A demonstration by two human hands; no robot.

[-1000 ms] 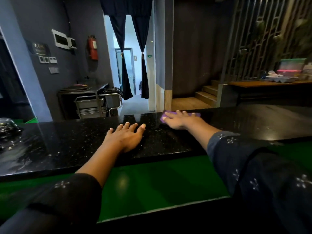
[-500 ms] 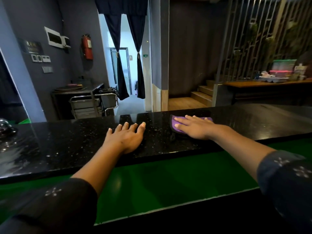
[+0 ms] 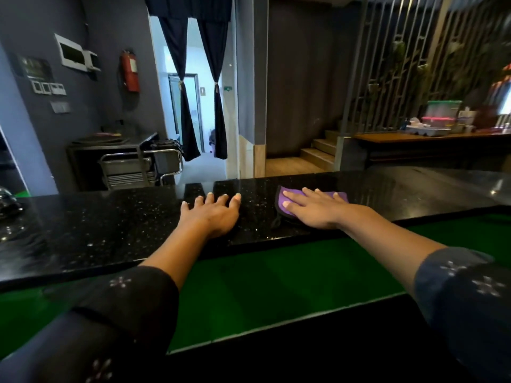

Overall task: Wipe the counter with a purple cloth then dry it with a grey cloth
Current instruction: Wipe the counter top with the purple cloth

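A long black speckled counter [image 3: 110,225] runs across the view. The purple cloth [image 3: 284,200] lies flat on it, right of centre, with a dark edge on its left side. My right hand [image 3: 315,210] presses on the cloth with straight, spread fingers and covers most of it. My left hand [image 3: 213,214] rests flat on the bare counter a little to the left, fingers straight. No grey cloth shows in this view.
A green ledge [image 3: 276,277] lies below the counter's near edge. A shiny metal object [image 3: 8,203] sits at the counter's far left. Behind the counter stand a metal trolley [image 3: 132,167], stairs [image 3: 312,153] and a wooden table [image 3: 431,138] with containers.
My right hand has slid the purple cloth to the right and back toward the near edge of the counter. My left hand has stayed in place.
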